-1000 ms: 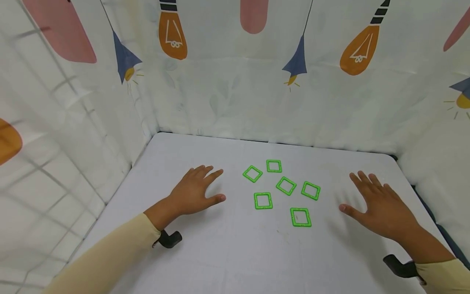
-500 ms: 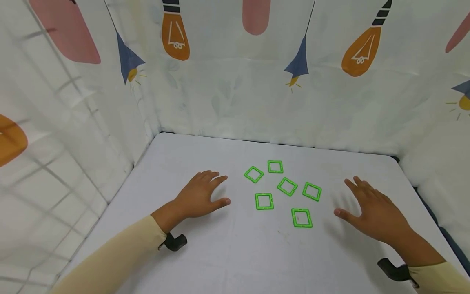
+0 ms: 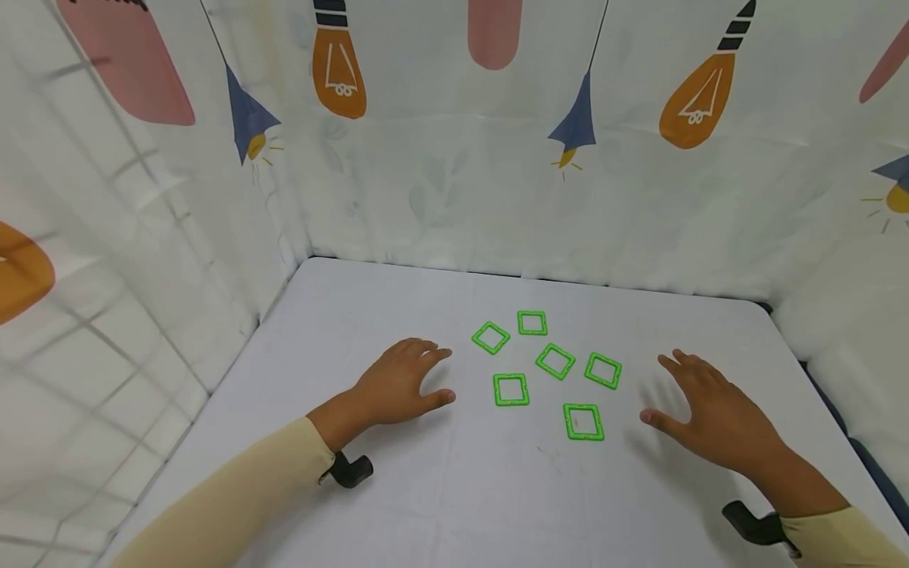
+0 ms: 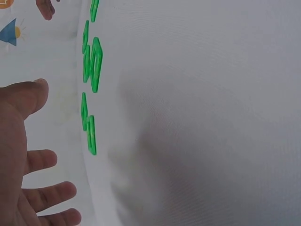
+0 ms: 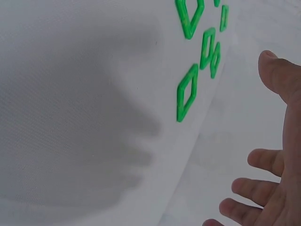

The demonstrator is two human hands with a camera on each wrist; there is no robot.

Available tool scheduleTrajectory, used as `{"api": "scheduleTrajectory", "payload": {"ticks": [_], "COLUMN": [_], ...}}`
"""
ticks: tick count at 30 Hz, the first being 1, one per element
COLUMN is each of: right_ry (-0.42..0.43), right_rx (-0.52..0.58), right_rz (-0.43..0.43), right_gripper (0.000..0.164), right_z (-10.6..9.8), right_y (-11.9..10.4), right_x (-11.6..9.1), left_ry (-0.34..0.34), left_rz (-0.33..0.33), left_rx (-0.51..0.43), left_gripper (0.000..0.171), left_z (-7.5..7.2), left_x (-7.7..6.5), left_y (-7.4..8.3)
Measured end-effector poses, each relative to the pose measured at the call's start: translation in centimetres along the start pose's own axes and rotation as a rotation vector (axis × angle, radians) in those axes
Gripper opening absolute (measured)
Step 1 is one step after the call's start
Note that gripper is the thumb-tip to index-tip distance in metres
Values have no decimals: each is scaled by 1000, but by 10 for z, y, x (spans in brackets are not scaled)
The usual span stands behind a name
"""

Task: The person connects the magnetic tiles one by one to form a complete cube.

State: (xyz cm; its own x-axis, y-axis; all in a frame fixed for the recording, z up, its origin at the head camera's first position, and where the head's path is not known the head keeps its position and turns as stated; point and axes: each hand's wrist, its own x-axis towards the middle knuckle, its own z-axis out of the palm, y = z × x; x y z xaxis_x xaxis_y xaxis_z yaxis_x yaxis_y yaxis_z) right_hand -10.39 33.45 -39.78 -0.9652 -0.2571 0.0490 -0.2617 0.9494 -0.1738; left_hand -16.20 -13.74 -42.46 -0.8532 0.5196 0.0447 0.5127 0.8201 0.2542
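Several green square frames lie flat and apart on the white table. Closest to my left hand is a front-left green frame; that hand hovers left of the group, fingers spread loosely, holding nothing. On the other side my right hand hangs over the cloth, thumb and fingers apart and nothing in them. Nearest to it is the right-hand green frame. Another green frame sits closest to me. Both wrist views show relaxed fingers with shadows cast below, such as the left thumb.
A white curtain printed with bulbs and lamps rises behind the table and along its left side. Black camera mounts sit under both wrists. Three more green frames, one at the back, lie in the middle of the table.
Both hands have moved inward toward the green frames, the left to the right and the right to the left, both slightly nearer me. The frames have stayed in place on the table.
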Motion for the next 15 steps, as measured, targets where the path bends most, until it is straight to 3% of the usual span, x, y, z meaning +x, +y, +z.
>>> {"api": "scheduleTrajectory", "payload": {"ticks": [15], "right_ry": [-54], "right_rx": [44], "right_rz": [9], "right_gripper": [97], "right_z": [5], "right_y": [-6], "right_x": [2], "left_ry": [-16], "left_rz": [13], "left_rx": [6], "left_gripper": [67], "left_z": [11], "left_x": [7], "left_y": [10]}}
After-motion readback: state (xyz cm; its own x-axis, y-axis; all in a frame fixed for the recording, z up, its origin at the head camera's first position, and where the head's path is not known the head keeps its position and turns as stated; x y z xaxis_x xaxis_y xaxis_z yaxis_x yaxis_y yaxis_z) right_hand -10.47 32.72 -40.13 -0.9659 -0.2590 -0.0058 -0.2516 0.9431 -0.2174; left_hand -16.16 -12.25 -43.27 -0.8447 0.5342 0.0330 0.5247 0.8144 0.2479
